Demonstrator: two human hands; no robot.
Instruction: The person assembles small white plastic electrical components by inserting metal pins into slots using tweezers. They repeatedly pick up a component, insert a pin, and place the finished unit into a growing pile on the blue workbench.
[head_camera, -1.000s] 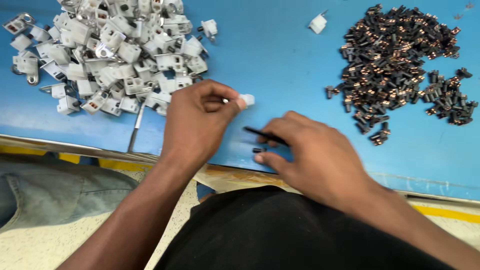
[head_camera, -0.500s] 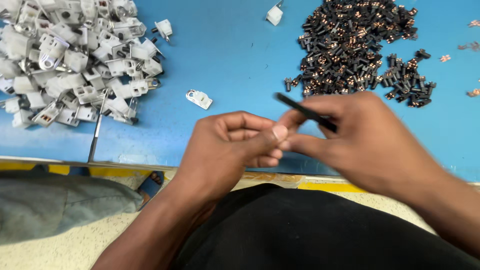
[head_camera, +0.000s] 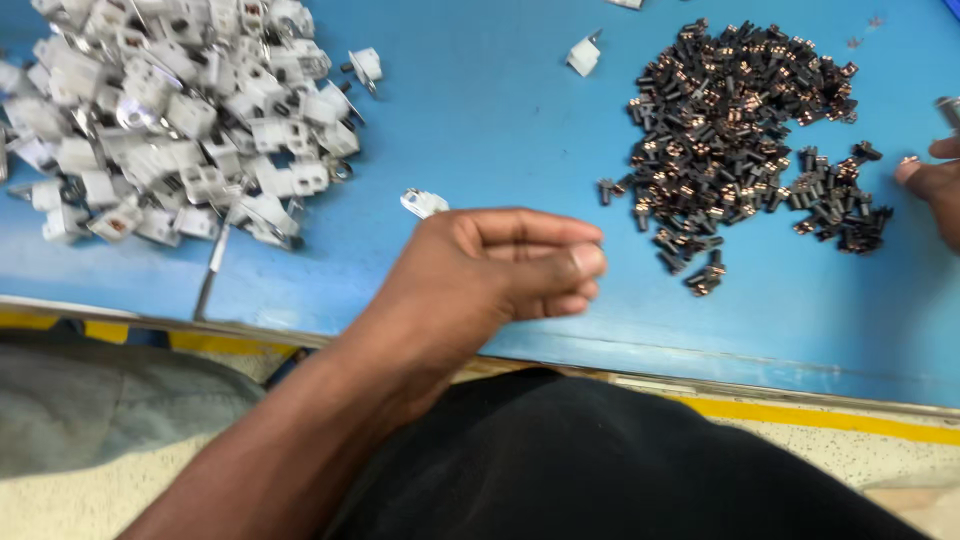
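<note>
The left hand (head_camera: 500, 265) is hovering low over the blue surface (head_camera: 500, 110) near its front edge, fingers curled in narrowly with the thumb pressing against the fingertips; whether anything small is pinched there cannot be told. A single white plastic piece (head_camera: 424, 203) is lying just beyond the knuckles, at about eleven o'clock from that hand. A heap of white plastic parts (head_camera: 170, 120) is sitting at ten o'clock, and a pile of small dark metal parts (head_camera: 740, 130) at two o'clock. The right hand (head_camera: 935, 185) is showing only partly at the three o'clock edge, touching that dark pile's outer edge; its grip cannot be told.
</note>
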